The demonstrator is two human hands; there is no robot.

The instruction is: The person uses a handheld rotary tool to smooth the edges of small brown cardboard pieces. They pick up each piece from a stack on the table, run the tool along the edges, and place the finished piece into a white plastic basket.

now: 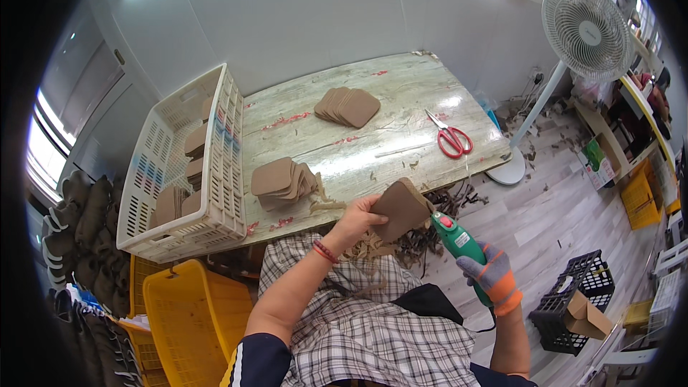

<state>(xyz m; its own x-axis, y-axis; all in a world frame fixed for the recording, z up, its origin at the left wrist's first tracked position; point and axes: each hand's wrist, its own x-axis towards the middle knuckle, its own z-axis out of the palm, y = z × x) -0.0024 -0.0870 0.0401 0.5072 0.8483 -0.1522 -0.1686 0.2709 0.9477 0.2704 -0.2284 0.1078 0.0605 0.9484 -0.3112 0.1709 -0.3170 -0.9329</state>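
My bare left hand (355, 223) pinches a brown rounded-corner pad (401, 211) by its left side, out past the table's front edge. In a grey and orange glove, my right hand (491, 278) is wrapped round a green electric hand tool (459, 239) with a red switch. The tool's dark tip meets the pad's right edge, or nearly; I cannot tell whether it touches. On the table (412, 140), a fanned stack of similar pads (281, 180) lies left of my left hand. Another fanned pile of pads (347, 107) sits farther back.
Red-handled scissors (453, 141) lie at the table's right. A white crate (223, 150) with more pads stands on the left, above a yellow bin (183, 322). Brown scraps (423, 247) hang and lie below the front edge. A fan (588, 32) and black crate (573, 301) stand right.
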